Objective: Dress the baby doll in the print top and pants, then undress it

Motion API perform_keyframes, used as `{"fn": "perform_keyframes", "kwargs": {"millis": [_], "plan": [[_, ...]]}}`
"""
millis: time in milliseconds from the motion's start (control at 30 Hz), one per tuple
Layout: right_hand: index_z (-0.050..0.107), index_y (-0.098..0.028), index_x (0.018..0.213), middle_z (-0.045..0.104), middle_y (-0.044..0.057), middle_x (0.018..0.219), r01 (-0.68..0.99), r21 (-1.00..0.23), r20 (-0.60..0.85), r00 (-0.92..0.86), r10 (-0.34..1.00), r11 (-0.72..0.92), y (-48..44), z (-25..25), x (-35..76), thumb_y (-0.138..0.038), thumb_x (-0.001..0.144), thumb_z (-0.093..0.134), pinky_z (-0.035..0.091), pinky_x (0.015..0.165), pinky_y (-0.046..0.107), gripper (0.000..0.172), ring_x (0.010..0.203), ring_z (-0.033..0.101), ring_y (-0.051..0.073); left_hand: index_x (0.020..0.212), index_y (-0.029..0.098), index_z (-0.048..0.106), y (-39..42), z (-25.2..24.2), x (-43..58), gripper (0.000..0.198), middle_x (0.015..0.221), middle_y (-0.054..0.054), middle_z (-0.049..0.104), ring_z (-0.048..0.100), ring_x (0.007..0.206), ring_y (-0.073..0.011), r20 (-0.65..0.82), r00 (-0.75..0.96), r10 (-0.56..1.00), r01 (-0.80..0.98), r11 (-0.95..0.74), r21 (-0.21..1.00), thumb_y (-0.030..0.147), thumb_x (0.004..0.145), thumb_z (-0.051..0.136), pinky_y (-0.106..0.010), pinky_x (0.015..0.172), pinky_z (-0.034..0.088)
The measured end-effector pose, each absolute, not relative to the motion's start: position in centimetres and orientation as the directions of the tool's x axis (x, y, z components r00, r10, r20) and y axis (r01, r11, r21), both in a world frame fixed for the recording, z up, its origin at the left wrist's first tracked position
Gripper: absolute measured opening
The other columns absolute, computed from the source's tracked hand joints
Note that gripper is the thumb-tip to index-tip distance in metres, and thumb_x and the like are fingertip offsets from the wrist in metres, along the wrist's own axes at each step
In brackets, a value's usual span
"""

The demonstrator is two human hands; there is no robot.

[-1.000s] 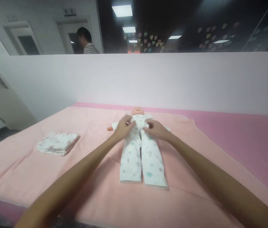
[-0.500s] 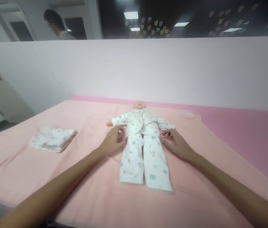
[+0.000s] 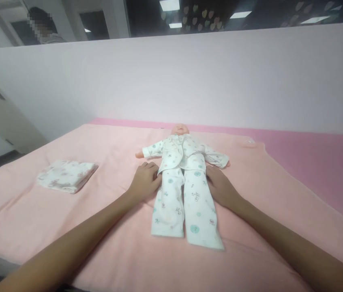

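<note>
Doll [image 3: 180, 129] lies face up between the two hands, its head far and the legs of its printed trousers [image 3: 196, 202] pointing near. Left hand [image 3: 144, 179] rests with bent fingers against the left edge at the waist, by the hem of the jacket [image 3: 171, 157]; right hand [image 3: 221, 185] sits at the right edge, its fingertips partly hidden by the cloth. Whether either pinches fabric, I cannot tell. A folded cloth [image 3: 68, 175] lies well apart on the left of the pink sheet [image 3: 123, 251], the left forearm crossing nearer. A white wall [image 3: 189, 81] rises beyond the far edge.
</note>
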State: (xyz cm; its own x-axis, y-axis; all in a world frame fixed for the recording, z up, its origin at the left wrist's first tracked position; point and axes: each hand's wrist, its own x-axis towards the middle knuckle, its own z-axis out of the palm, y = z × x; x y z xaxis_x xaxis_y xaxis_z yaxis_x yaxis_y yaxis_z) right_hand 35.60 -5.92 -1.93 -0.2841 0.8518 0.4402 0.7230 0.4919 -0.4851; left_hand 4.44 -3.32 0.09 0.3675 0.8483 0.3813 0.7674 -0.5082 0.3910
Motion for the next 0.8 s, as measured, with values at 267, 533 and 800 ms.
{"fn": "perform_keyframes", "kwargs": {"millis": [267,533,800], "plan": [[0.037,-0.016,0.070,0.052,0.003,0.069,0.822,-0.388,0.436,-0.235,0.868,0.417,-7.4,-2.2,36.6,-0.039,0.104,0.047,0.027,0.065,0.029,0.042,0.067,0.042,0.015,0.060,0.021,0.034,-4.2,1.2,3.4,0.038,0.075,-0.005,0.061,0.050,0.070,-0.0220,0.408,0.350,0.843,0.766,-0.508,0.394,0.031,0.092,0.052,-0.040,0.073,0.039],[0.045,-0.017,0.075,0.055,0.004,0.071,0.864,-0.303,0.526,-0.199,0.827,0.401,-8.2,-1.2,36.5,-0.038,0.103,0.048,0.029,0.068,0.030,0.035,0.069,0.046,0.015,0.060,0.020,0.042,-4.6,1.5,3.9,0.031,0.080,-0.006,0.063,0.056,0.073,-0.0222,0.388,0.357,0.850,0.848,-0.470,0.247,0.031,0.088,0.052,-0.045,0.086,0.038],[0.048,-0.016,0.072,0.052,0.003,0.070,0.822,-0.081,0.630,-0.396,0.668,0.564,-10.0,0.3,37.1,-0.025,0.100,0.052,0.030,0.073,0.031,0.029,0.069,0.039,0.014,0.061,0.020,0.045,-7.1,2.3,3.5,0.031,0.073,-0.006,0.060,0.053,0.069,-0.0221,0.354,0.435,0.828,0.858,-0.501,0.116,0.027,0.091,0.050,-0.041,0.074,0.034]]}}
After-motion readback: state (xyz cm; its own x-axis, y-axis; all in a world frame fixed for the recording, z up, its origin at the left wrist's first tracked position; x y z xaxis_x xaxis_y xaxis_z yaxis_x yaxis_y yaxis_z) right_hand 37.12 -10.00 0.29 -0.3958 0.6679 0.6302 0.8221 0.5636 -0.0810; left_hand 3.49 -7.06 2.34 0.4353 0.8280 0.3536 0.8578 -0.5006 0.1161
